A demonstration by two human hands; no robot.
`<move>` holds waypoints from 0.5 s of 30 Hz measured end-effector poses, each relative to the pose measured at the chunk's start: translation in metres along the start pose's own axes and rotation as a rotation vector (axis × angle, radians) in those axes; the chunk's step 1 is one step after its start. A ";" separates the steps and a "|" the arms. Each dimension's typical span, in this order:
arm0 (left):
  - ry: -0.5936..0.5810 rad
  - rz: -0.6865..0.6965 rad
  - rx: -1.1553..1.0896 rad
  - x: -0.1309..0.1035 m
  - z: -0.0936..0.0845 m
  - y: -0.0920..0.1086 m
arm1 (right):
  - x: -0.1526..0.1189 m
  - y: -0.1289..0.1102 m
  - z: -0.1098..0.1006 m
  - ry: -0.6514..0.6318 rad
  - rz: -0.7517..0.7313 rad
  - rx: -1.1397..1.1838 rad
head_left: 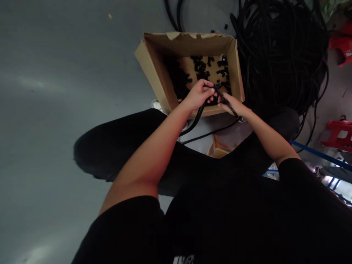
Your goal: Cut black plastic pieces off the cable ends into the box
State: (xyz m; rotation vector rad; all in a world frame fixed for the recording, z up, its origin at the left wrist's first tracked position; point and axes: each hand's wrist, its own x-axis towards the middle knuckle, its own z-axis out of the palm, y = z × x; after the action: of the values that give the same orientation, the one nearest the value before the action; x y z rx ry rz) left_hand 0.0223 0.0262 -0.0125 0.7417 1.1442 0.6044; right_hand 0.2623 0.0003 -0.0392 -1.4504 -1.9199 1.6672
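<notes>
My left hand (199, 94) pinches a black hose (198, 116) that curves down toward my lap. Close beside it, my right hand (230, 104) has its fingers closed around the black hose too, with a length passing over the palm toward the wrist. The fingertips of both hands nearly meet, and what lies between them is too dark to make out in detail. Beneath the hands stands an open cardboard box (155, 79). Small black fittings (200, 66) lie scattered in it, with a darker heap along its left side.
A large pile of black hose (283, 55) lies right of the box. Red plastic stools (339, 135) stand at the far right. A small wooden stool (220, 148) shows between my legs. Grey floor (55, 110) stretches to the left.
</notes>
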 end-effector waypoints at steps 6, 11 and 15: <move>-0.012 -0.051 0.042 -0.003 0.007 -0.003 | -0.001 -0.006 0.003 0.014 -0.011 0.004; -0.026 -0.036 -0.010 -0.002 0.006 -0.001 | -0.001 -0.007 0.006 0.011 0.030 0.079; -0.052 -0.052 -0.028 0.001 0.002 -0.007 | 0.001 0.003 0.007 -0.031 -0.014 0.143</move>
State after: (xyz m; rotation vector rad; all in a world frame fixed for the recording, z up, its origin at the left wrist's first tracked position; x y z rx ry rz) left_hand 0.0252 0.0221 -0.0180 0.6973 1.1021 0.5536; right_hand 0.2580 -0.0036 -0.0444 -1.3628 -1.7811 1.7902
